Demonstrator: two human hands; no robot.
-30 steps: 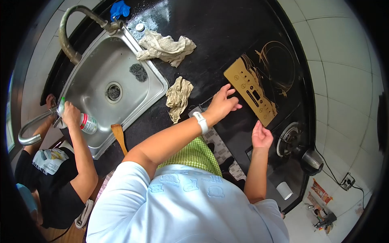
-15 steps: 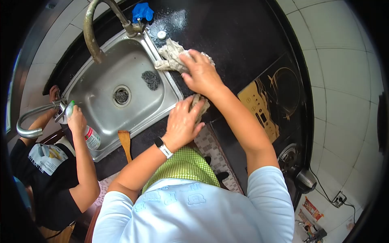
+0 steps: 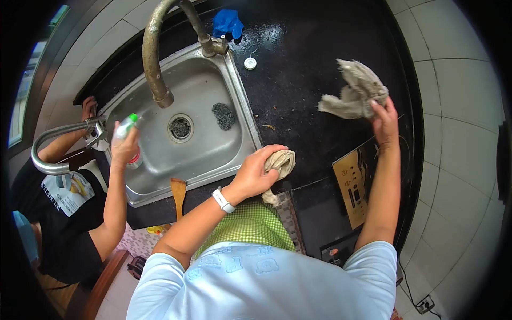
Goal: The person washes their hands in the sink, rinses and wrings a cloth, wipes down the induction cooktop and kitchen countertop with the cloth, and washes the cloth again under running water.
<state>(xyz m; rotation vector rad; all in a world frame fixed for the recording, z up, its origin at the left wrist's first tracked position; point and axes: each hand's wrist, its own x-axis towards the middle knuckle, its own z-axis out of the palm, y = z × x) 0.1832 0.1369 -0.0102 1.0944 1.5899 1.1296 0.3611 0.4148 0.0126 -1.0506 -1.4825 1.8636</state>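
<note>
At the far left a co-worker in a black shirt (image 3: 80,234) has one hand (image 3: 89,108) behind a steel faucet (image 3: 45,160) and the other (image 3: 125,152) around a green-topped bottle (image 3: 125,128) over the edge of the sink (image 3: 246,125). A wooden spatula (image 3: 178,198) lies with its broad end against the sink's near rim, close to the left forearm. A taller, stained faucet (image 3: 152,58) arches over the basin, its spout near the drain (image 3: 181,128); a dark scourer (image 3: 223,116) sits right of that. Beyond the rim are a crumpled blue item (image 3: 228,24) and a small white disc (image 3: 250,63). The left hand (image 3: 256,172) has its fingers curled round a bunched beige cloth (image 3: 281,162) at the counter's near edge, the cloth's long axis running toward the body, tail nearest. Farther right, crumbs (image 3: 269,127) dot the counter (image 3: 304,48). A greyish cloth (image 3: 354,92) stretches leftward from the right hand (image 3: 385,118), one loose end pointing left, another away from the body; the fingers grip its right end. The right forearm crosses beside a gold control panel (image 3: 350,189), partly covering the dark cooktop.
</note>
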